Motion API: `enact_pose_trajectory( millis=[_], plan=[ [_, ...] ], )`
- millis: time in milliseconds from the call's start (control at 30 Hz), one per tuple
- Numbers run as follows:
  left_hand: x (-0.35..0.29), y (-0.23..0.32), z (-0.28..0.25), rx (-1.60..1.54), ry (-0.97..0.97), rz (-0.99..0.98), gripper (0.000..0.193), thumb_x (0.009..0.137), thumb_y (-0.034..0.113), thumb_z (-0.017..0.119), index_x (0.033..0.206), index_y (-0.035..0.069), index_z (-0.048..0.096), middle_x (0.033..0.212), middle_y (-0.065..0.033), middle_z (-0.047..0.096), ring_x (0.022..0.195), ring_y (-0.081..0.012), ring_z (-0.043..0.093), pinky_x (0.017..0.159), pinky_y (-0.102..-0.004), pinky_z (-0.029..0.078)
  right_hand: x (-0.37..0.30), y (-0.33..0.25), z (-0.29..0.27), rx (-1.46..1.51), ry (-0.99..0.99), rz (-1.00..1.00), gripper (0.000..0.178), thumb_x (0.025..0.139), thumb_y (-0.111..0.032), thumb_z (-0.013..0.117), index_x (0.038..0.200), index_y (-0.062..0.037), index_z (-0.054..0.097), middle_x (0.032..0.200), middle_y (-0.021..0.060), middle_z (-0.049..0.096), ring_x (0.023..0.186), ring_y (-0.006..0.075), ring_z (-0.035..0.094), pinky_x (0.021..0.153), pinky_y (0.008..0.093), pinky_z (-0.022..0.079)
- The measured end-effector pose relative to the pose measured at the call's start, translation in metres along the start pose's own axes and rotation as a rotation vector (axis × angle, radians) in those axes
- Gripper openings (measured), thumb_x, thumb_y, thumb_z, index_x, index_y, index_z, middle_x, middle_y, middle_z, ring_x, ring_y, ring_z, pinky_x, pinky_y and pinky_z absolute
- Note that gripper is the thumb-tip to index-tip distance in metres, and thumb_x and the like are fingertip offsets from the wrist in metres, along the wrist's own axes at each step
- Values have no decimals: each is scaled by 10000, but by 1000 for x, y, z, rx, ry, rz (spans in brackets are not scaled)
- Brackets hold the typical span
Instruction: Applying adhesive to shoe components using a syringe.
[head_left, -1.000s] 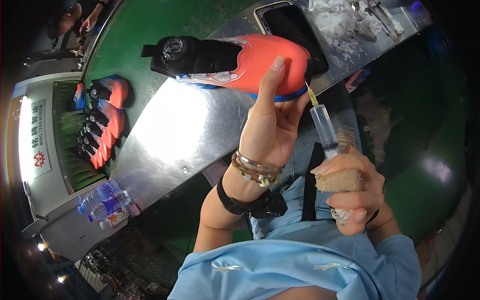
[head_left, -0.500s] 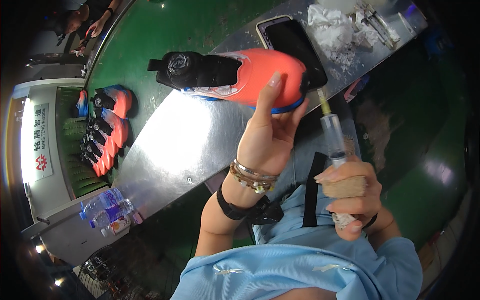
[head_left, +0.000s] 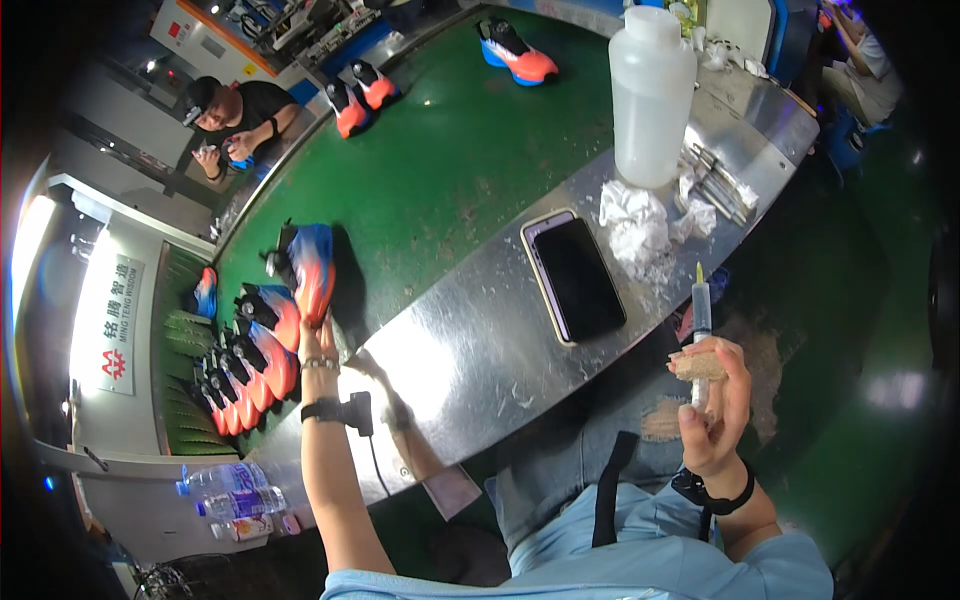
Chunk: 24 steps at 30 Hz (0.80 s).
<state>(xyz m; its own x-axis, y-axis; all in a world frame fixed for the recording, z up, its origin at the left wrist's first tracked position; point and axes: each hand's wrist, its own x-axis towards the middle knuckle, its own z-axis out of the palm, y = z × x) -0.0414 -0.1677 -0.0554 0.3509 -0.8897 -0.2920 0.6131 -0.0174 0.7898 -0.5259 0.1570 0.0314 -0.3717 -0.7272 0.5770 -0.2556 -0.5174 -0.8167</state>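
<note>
Left hand (head_left: 317, 343) — holding one blue-and-orange sneaker (head_left: 314, 272) by its toe; the heel is pointing away from the person. Whether the sole is touching the surface beneath, one cannot tell. Location: green-topped bench (head_left: 430, 190), left side, just beside a row of matching sneakers (head_left: 262, 365).

Right hand (head_left: 720, 400) — grasping a clear syringe (head_left: 702, 310); its yellow tip (head_left: 700, 272) is pointing away from the person. A tan block (head_left: 700, 367) is lying across the syringe, under the same fingers. This hand is hovering off the near edge of the bench.

On the steel border: a smartphone (head_left: 577, 280) is lying face up; crumpled white tissue (head_left: 636, 225) is resting near it; slender metal tools (head_left: 720, 185) are lying beyond; a translucent white bottle (head_left: 650, 105) is standing upright behind.

Far side: one more sneaker (head_left: 518, 55) is sitting alone; a co-worker (head_left: 245, 125) is handling something too small to identify.
</note>
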Motion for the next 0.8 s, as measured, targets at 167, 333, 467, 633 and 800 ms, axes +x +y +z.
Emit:
enact_pose_trajectory(
  millis=[167, 333, 467, 633, 800],
  plan=[
    [-9, -7, -10, 125, 187, 124, 287, 874, 166, 523, 1093, -17, 493, 1194, -174, 493, 1088, -246, 522, 924, -343, 463, 21, 31, -3, -61, -95, 203, 533, 755, -179, 595, 1194, 15, 364, 1087, 164, 407, 953, 208, 458, 874, 328, 380],
    [-34, -63, 80, 234, -93, -171, 302, 872, 130, 512, 1110, -38, 433, 1159, -195, 526, 1081, -254, 527, 943, -363, 444, 45, 64, -8, 124, -10, 266, 452, 789, -284, 577, 1094, -5, 394, 1066, 143, 386, 955, 211, 464, 846, 340, 411],
    [-24, -112, 170, 309, -269, -290, 306, 912, 167, 444, 1143, -26, 386, 1149, -201, 529, 1066, -266, 541, 942, -350, 445, 58, 81, -5, 155, -19, 358, 449, 802, -355, 545, 1042, -8, 391, 1087, 176, 405, 916, 237, 508, 791, 356, 456],
    [20, -195, 296, 365, -486, -297, 425, 924, 224, 410, 1190, -94, 315, 1149, -232, 516, 1069, -292, 538, 909, -372, 463, 54, 83, -24, 147, -76, 397, 323, 834, -285, 483, 979, -6, 412, 945, 231, 510, 791, 247, 552, 698, 348, 493],
    [32, -288, 426, 190, -589, -610, 631, 932, 351, 357, 1316, -98, 133, 1239, -262, 406, 1097, -350, 496, 930, -434, 434, 56, 76, -33, 137, -48, 446, 354, 883, -392, 430, 916, -40, 409, 849, 158, 466, 663, 254, 528, 571, 363, 484]
  ],
)
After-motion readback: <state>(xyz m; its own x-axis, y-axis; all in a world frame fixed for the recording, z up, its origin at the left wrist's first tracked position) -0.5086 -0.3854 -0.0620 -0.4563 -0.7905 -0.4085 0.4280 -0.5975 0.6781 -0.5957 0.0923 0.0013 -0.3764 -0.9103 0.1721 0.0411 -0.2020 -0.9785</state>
